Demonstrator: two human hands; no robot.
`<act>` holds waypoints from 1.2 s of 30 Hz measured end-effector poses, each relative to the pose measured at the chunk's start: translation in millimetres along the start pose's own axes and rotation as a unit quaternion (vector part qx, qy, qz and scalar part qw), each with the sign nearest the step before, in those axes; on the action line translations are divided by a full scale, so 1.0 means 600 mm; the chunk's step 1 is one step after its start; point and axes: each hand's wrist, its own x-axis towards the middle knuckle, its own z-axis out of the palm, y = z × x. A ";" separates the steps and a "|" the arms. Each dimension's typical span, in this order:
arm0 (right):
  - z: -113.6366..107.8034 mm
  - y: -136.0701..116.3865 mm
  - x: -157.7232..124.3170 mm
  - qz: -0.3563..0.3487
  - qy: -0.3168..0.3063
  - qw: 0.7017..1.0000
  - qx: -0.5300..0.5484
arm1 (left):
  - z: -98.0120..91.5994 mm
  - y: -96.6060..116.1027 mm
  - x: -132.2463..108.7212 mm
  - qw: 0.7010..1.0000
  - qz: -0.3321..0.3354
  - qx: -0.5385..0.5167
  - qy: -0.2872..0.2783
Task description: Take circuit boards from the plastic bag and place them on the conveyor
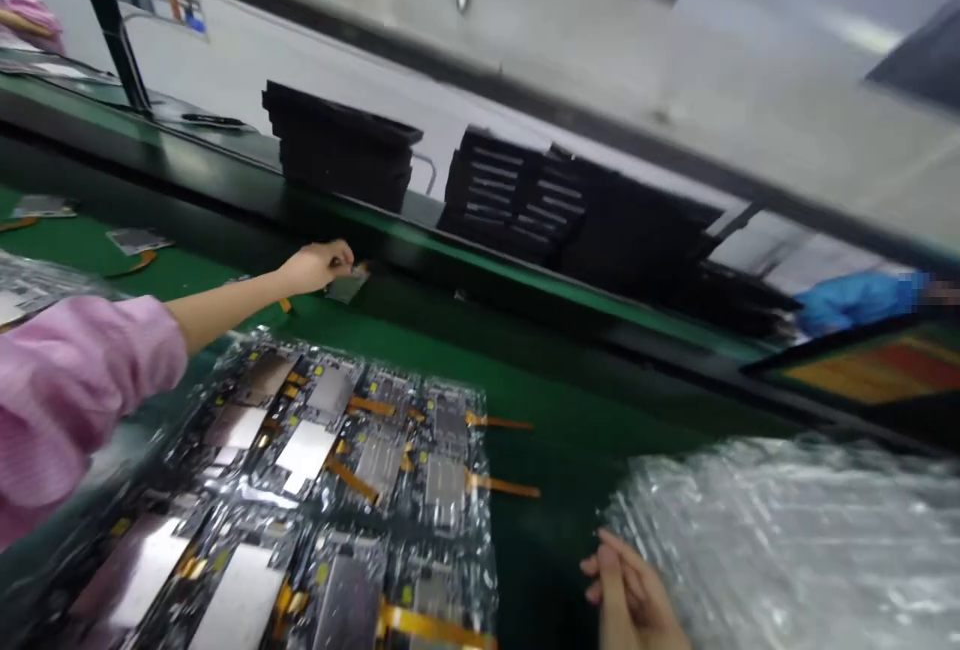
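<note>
My left hand (321, 267) reaches out over the far side of the green bench, its fingers closed on the edge of a small circuit board (347, 287). The board hangs tilted near the dark rail. Below that arm lies a clear plastic tray (489, 530) with rows of circuit boards (446, 482), many with metal shields and orange ribbon cables (431, 625). At the lower right, my right hand (634, 590) has its fingers drawn together beside the corner of a stack of clear plastic trays (810, 540). Whether anything is between those fingertips cannot be made out.
Loose boards (139, 241) with ribbon cables lie on the green mat at left, near another filled tray (37, 285). Stacks of black trays (341, 145) stand behind the rail. A shelf (525, 50) crosses overhead. A person's blue sleeve (855, 302) shows at right, a pink sleeve (26, 0) at far left.
</note>
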 end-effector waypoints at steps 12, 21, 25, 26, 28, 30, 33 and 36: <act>0.024 -0.008 -0.003 -0.032 0.024 0.998 0.050 | 0.010 0.004 -0.038 0.996 -0.055 0.011 0.075; 0.028 -0.022 -0.007 -0.038 0.040 0.996 0.067 | -0.075 0.166 -0.074 0.993 0.000 -0.097 0.061; 0.031 -0.025 -0.007 -0.038 0.050 0.995 0.076 | -0.077 0.287 -0.172 0.935 0.024 -0.300 -0.189; 0.031 -0.025 -0.007 -0.036 0.048 0.995 0.077 | -0.064 0.313 -0.198 0.906 0.044 -0.314 -0.281; 0.032 -0.024 -0.007 -0.037 0.044 0.995 0.076 | -0.027 0.355 -0.239 0.851 0.086 -0.322 -0.405; 0.034 -0.024 -0.006 -0.043 0.040 0.995 0.077 | 0.015 0.378 -0.264 0.826 0.101 -0.330 -0.446; 0.035 -0.027 -0.007 -0.056 0.046 0.993 0.091 | 0.065 0.385 -0.273 0.824 0.081 -0.332 -0.452; 0.035 -0.031 -0.007 -0.055 0.055 0.992 0.100 | 0.085 0.383 -0.274 0.844 0.077 -0.307 -0.433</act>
